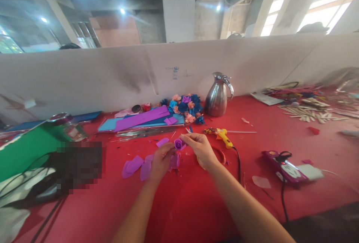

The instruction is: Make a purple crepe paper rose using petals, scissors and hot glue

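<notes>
Left hand and right hand, both mine, pinching a purple paper rose between their fingertips. Loose purple petals lie beside my left; a yellow glue gun rests beyond my right. Petal shaping appears under way; the next move, I judge, calls for light, steady pressure without crushing the whorl.

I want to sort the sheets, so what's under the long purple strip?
Light blue and darker blue sheets show past the edges of the long purple strip. Whatever its middle hides can't be seen.
</notes>
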Motion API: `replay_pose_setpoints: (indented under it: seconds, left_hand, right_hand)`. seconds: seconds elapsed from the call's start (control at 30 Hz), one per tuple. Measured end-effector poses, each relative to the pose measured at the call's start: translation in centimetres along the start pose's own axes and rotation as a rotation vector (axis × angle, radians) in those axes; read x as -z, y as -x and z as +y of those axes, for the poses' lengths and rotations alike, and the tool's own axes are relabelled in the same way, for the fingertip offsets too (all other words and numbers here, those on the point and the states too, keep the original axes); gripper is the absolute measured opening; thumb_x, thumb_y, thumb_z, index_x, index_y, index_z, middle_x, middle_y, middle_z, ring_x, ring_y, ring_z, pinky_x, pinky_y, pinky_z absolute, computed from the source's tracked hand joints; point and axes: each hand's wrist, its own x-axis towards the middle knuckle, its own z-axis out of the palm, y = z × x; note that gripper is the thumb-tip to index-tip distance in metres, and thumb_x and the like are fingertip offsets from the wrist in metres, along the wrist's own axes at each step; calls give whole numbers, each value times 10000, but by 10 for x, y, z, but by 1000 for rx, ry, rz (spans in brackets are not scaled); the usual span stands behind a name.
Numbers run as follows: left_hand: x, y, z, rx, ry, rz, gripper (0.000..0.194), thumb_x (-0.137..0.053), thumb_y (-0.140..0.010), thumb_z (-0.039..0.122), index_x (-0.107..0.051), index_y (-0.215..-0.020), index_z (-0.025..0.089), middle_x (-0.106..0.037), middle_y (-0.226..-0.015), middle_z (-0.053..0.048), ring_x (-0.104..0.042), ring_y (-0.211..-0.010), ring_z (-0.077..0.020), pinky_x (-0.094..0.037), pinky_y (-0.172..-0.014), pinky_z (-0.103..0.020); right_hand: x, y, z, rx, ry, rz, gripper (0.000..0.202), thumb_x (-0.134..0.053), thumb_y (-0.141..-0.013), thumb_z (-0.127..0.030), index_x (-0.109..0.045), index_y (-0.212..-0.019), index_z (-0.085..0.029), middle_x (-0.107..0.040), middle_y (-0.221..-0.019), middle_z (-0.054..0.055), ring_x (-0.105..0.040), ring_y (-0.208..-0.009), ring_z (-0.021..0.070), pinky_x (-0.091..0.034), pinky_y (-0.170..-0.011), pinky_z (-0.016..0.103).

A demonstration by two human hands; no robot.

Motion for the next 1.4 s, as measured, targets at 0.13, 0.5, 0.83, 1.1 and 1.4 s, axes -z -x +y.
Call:
replay_pose_setpoints:
  seconds: [0.13, 0.5, 0.83, 1.1, 1.4]
  left_hand:
    - [0, 0, -4, -6, -3, 6, 191, -579, -820, 318, -742, -843, 221, -679, -739, -34, -595, -752, -197, -480, -714, -299]
    - [1, -1, -11, 31, 16, 53, 183, -571, -826, 278, -737, -863, 211, -626, -709, -13, -563, -681, -156, -452, -651, -257]
    - [2, -1, -12, -3, -18, 140, 146, -592, -794, 242, -728, -815, 193, -683, -772, -27, -600, -723, -164, -475, -674, -264]
    - [1, -1, -16, -18, 1, 125, 156, -585, -793, 216, -731, -842, 194, -697, -829, -31, -598, -706, -145, -480, -641, -244]
    - [0, -1, -10, 24, 3, 134, 149, -602, -791, 267, -729, -836, 204, -673, -781, -11, -572, -665, -141, -461, -638, -252]
  right_hand:
    - [-1, 0, 0, 0, -1, -5, 256, -689, -733, -418, -723, -664, -174, -667, -604, 8, -561, -579, 127, -436, -606, 258]
    - [0, 1, 4, 96, 44, -4, 302, -653, -732, -279, -642, -1025, -203, -642, -817, 4, -594, -717, 125, -479, -679, 250]
    - [-3, 1, 11, 197, 198, 43, 280, -566, -726, -161, -616, -1000, -185, -667, -862, 25, -618, -774, 153, -495, -765, 294]
    - [-4, 2, 9, 193, 231, 22, 237, -592, -743, -192, -636, -976, -185, -660, -844, 29, -595, -756, 149, -481, -716, 277]
    - [-5, 0, 13, 173, 117, -21, 309, -508, -684, -119, -612, -967, -188, -654, -817, 8, -612, -749, 135, -479, -717, 266]
